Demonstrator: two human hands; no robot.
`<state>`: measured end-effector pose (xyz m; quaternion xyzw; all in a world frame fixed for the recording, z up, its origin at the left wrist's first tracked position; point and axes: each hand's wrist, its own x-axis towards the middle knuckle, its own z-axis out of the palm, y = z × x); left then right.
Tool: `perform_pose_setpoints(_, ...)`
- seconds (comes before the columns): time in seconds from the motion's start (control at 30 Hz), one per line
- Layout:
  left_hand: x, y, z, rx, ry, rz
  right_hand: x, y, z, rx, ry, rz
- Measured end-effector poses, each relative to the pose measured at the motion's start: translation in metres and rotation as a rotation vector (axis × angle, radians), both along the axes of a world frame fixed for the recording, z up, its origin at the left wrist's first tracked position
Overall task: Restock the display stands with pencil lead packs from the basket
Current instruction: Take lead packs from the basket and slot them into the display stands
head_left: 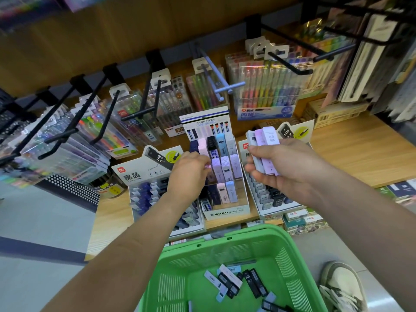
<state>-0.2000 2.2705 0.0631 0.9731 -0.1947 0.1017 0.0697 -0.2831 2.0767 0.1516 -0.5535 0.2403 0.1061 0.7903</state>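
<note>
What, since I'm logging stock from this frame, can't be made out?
Head view.
Fingers of the left hand cover most of the pink pack.
The right hand and its packs hide the right stand's upper rows.
Bottom edge cuts off the green basket.
Hanging pen packs at left: blurred.

Stationery shop: pen packs (267,91) on hooks (290,64), lead display stands (225,176).

Our left hand (191,170) pinches a pink pack (208,166) at its fingertips, inside the middle stand (227,214); our right hand (281,171) clasps a fan of packs (267,140).
</note>
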Motion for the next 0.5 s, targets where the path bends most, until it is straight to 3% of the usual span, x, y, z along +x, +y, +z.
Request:
perform_pose_setpoints(0.27,-0.008,-0.008,0.007,-0.051,-0.048,0.066,-0.001,-0.002,0.002,0.086,0.039,0.031)
perform_pose_setpoints(0.33,-0.015,-0.012,0.021,-0.297,0.047,0.113,-0.001,-0.001,0.002,0.092,0.039,0.077)
perform_pose_setpoints(0.43,-0.032,-0.018,0.055,-1.004,0.459,0.115,-0.002,0.001,0.001,0.047,0.024,0.129)
perform_pose_setpoints(0.5,-0.042,-0.019,0.072,-1.163,0.602,0.006,-0.002,0.003,0.002,0.025,0.005,0.172)
